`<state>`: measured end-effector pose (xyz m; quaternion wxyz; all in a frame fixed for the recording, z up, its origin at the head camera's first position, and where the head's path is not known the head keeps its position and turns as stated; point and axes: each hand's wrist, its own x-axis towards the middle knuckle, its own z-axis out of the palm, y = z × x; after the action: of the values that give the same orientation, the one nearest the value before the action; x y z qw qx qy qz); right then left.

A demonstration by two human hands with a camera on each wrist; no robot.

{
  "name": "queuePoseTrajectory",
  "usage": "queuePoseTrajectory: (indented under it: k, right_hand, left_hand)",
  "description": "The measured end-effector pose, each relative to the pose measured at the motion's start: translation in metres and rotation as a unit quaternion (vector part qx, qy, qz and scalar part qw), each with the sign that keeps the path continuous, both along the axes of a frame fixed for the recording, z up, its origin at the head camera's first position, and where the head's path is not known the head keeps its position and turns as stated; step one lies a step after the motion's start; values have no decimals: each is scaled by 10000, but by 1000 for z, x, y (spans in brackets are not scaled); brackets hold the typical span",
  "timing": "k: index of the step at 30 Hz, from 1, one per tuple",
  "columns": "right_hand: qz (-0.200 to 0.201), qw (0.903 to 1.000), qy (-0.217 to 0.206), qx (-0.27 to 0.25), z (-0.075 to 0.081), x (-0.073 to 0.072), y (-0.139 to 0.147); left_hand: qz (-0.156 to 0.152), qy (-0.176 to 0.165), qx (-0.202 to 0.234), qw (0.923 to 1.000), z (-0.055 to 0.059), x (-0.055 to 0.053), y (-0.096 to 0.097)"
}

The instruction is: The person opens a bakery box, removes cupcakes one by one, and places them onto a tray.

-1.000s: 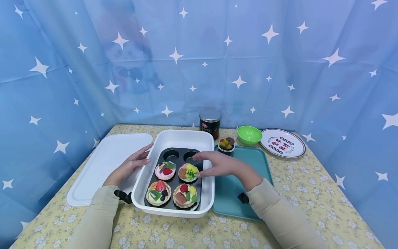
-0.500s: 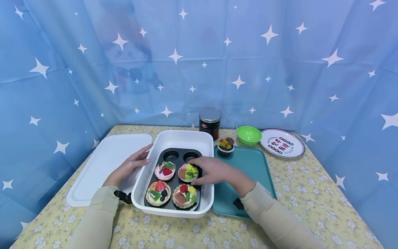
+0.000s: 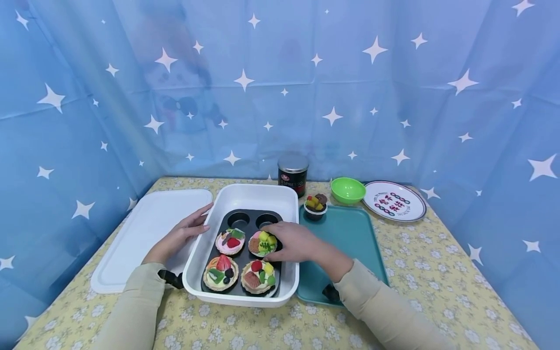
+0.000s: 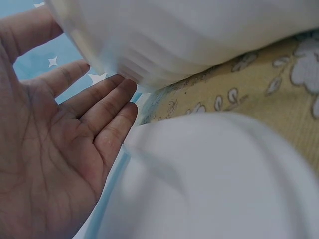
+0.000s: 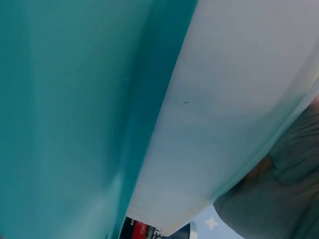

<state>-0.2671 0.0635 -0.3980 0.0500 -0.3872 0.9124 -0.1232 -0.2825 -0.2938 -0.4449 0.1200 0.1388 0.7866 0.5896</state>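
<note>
Right hand (image 3: 297, 243) pinching tart (image 3: 262, 244), topping up, left hand (image 3: 184, 233) straightened against basin (image 3: 240, 300), muffin pan's (image 3: 251, 227) long axis pointing away

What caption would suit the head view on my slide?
Right grip at a fruit-topped tart in a dark muffin pan inside a white tray, left grip at its side.
</note>
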Motion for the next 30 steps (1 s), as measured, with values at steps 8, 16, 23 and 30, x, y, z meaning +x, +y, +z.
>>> queuePoseTrajectory:
  k: [8,16,23,30]
  right_hand:
    - [-69,9999,-152,-29,-2,-1,0]
    - [35,9999,-139,-71,-1,0,0]
    - [144,9996,-127,-223,1,1,-1]
    - [163,9995,-152,-243,0,2,0]
  left_hand:
    - [25,45,-34,10000,1,1,0]
    - [128,33,-181,9997,3,3,1]
    - [163,60,-188,9997,3,4,3]
    - [160,16,-129,9998,4,4,3]
